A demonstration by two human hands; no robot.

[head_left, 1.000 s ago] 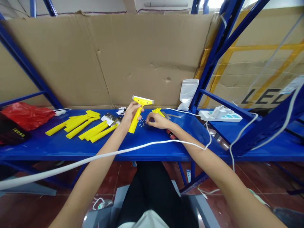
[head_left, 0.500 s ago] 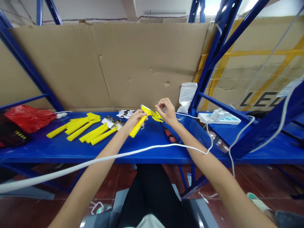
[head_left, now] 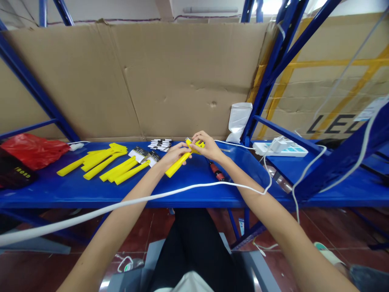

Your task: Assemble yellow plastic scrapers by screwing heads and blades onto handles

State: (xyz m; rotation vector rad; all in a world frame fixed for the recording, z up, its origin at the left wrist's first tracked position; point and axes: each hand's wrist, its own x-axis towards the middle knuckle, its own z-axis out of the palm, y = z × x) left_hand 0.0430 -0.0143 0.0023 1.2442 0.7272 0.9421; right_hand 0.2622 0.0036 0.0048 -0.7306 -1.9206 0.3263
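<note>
My left hand is wrapped round a yellow scraper, its handle pointing down toward me. My right hand closes its thumb and fingers over the scraper's head, where the two hands nearly meet. Those fingers hide most of the head, and I cannot see whether a small part is pinched there too. Just behind the right hand lie small yellow pieces, partly covered. A red and black screwdriver rests on the blue bench below my right wrist.
To the left lie several yellow handles and yellow scrapers with dark-printed blades. Black and white strips are stacked behind my left hand. A white cable hangs across in front of my forearms. A power strip sits right.
My right hand has moved left and slightly down onto the scraper's head, from just beside it. The left hand keeps hold of the handle. The view has shifted slightly.
</note>
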